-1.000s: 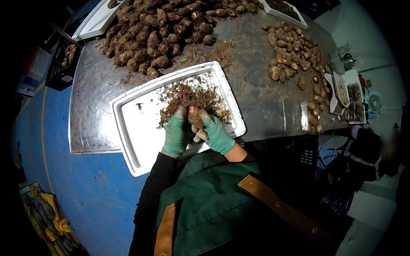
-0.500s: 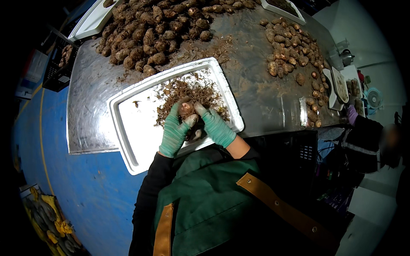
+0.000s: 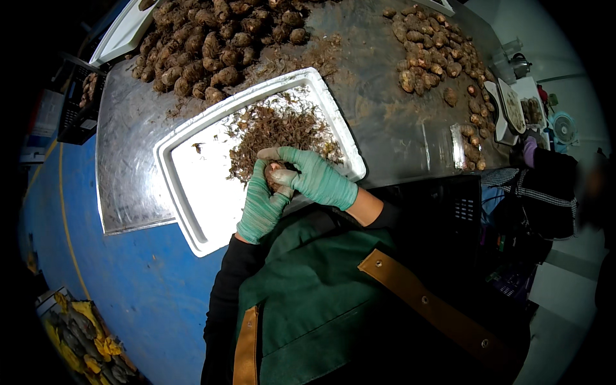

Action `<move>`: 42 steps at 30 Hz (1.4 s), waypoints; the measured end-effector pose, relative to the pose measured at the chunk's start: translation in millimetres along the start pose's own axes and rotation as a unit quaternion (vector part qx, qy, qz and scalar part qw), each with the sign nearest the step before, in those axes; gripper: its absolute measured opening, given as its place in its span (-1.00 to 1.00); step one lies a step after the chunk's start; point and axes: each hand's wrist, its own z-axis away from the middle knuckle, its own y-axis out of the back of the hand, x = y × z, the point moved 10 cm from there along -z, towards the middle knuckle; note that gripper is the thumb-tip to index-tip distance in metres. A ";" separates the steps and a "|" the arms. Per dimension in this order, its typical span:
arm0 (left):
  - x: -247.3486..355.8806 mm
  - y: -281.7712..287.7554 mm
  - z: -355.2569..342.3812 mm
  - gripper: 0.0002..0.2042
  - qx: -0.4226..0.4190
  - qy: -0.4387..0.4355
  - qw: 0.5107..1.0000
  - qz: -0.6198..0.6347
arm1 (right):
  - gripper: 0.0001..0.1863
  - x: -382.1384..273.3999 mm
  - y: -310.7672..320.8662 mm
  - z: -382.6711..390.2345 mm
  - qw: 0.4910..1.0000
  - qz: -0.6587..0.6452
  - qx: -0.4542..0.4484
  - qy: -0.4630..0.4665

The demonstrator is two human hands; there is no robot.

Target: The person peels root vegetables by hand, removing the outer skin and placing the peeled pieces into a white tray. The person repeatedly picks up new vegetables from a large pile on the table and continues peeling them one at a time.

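- The metal tabletop (image 3: 385,128) is carrying everything I'm handling, with brown dirt smearing its middle.
- A co-worker (image 3: 548,183) in dark clothes is showing at the right, near the tabletop's far end.
- The shaggy heap (image 3: 212,48) is filling the far left side; I'm judging those hairy roots to be what is left, and it's looking like the bigger share.
- My white tray (image 3: 199,205) is lying slantwise and overhanging the near edge; its raised far rim is standing between my hands and the heap.
- The barer roots (image 3: 430,51) are lying loose at the right, well apart from the tray; I'm taking them as the finished ones.
- A black crate (image 3: 80,106) is sitting off the tabletop's left end, and what looks like a white scale (image 3: 510,115) is sitting at the right.
- Brown shreds (image 3: 282,131) are covering the tray's middle and far right part, just beyond my fingers.
- My gloved hands are meeting over the tray: the left hand (image 3: 261,205) is curling around one root, mostly closed, and the right hand (image 3: 314,174) is bending over it, thumb pressing on it.
- That root (image 3: 272,181) is showing a pink patch; my fingers are hiding the rest, so I can't tell how bare it is.
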 end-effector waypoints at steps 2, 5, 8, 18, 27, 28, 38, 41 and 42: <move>5.7 -3.0 0.8 -0.35 0.012 -0.005 1.000 -0.013 | -0.63 2.0 -1.7 2.9 0.999 -0.005 0.041 0.009; 3.2 -14.3 1.0 -0.40 0.025 -0.050 0.994 -0.097 | -0.70 11.0 5.2 1.2 0.992 0.070 0.096 -0.033; -4.0 -13.0 -0.5 -0.49 0.033 -0.055 0.990 -0.128 | -0.71 25.6 5.9 -7.3 0.991 0.079 0.102 -0.037; 50.1 14.1 -10.1 -0.54 0.098 -0.122 0.987 -0.046 | -0.58 35.5 12.5 13.1 0.989 -0.114 0.056 -0.075; 62.1 29.0 -5.2 -0.74 0.166 -0.104 0.976 -0.096 | -0.57 25.6 24.8 9.2 0.972 -0.203 0.114 -0.040; 65.9 29.2 -5.1 -0.75 0.163 -0.107 0.972 -0.132 | -0.58 23.5 26.4 9.6 0.972 -0.200 0.118 -0.034; 62.4 32.1 -6.5 -0.80 0.179 -0.110 0.964 -0.166 | -0.58 25.7 23.9 11.2 0.972 -0.205 0.101 -0.049; 68.6 27.6 -6.1 -0.82 0.167 -0.112 0.967 -0.159 | -0.59 24.7 25.8 14.3 0.965 -0.231 0.116 -0.048; 73.3 24.6 -5.2 -0.82 0.162 -0.123 0.963 -0.175 | -0.59 23.9 25.8 14.0 0.968 -0.221 0.109 -0.044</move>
